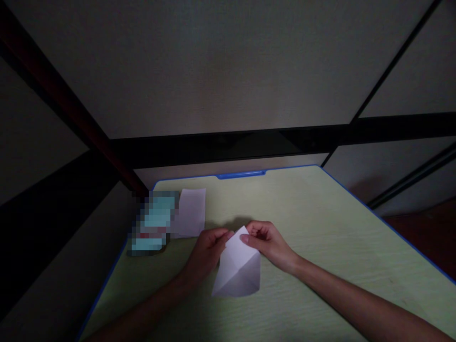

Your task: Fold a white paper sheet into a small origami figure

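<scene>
A creased white sheet of paper (239,273) is held up between both hands above the tabletop, its upper end folded to a point and its lower edge hanging toward me. My left hand (211,247) pinches the paper's upper left edge between thumb and fingers. On the upper right edge, my right hand (265,240) grips it, thumb on the near face and fingers curled behind. Diagonal crease lines cross the middle of the sheet. The far side of the paper is hidden from view.
A pale wood-grain table (285,204) has a blue rim and a blue raised strip (242,175) at its far edge. White paper (191,212) lies at the left, beside a pixelated, phone-like object (156,221). Panelled cabinet fronts (228,71) stand behind the table.
</scene>
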A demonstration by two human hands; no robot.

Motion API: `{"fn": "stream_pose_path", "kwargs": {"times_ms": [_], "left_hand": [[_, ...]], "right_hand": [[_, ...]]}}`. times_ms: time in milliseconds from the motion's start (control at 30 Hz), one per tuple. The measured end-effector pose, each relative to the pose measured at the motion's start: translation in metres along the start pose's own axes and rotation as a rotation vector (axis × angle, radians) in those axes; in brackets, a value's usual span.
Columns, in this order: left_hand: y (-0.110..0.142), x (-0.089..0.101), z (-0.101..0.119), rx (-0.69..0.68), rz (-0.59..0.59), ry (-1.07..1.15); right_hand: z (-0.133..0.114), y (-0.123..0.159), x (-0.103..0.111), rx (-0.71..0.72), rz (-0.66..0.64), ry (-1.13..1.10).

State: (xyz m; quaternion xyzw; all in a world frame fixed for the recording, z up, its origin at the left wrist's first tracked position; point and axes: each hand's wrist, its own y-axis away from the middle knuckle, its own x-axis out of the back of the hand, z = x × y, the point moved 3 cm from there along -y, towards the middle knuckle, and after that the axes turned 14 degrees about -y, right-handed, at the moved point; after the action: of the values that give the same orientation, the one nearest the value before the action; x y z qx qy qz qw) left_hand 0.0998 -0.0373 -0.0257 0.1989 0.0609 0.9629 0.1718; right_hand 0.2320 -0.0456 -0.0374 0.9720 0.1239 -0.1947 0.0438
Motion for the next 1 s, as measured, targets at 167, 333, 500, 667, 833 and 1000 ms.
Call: {"fn": "stream_pose_path", "kwargs": {"times_ms": [167, 333, 500, 667, 833, 1000], "left_hand": [[0.0001, 0.0004, 0.0032, 0.001, -0.008, -0.014], [0.0006, -0.0023, 0.0019, -0.024, -0.102, -0.118], [0.0012, -0.0057, -0.0003, -0.073, -0.120, -0.137], [0.0010, -0.0050, 0.0004, -0.071, -0.086, -0.149], [0.0013, -0.0011, 0.0008, -0.044, -0.035, -0.134], [-0.0003, -0.0005, -0.0008, -0.013, -0.022, -0.082]], "right_hand": [[-0.0012, 0.0004, -0.0001, 0.022, 0.073, 0.018], [0.0012, 0.0030, 0.0000, 0.022, 0.050, 0.048], [0.0006, 0.0068, 0.0021, 0.080, 0.080, 0.180], [0.0012, 0.0045, 0.0043, 0.093, 0.103, 0.218], [0.0011, 0.0015, 0.0050, 0.009, -0.071, 0.099], [-0.0017, 0.0016, 0.0063, 0.028, -0.048, 0.083]]}}
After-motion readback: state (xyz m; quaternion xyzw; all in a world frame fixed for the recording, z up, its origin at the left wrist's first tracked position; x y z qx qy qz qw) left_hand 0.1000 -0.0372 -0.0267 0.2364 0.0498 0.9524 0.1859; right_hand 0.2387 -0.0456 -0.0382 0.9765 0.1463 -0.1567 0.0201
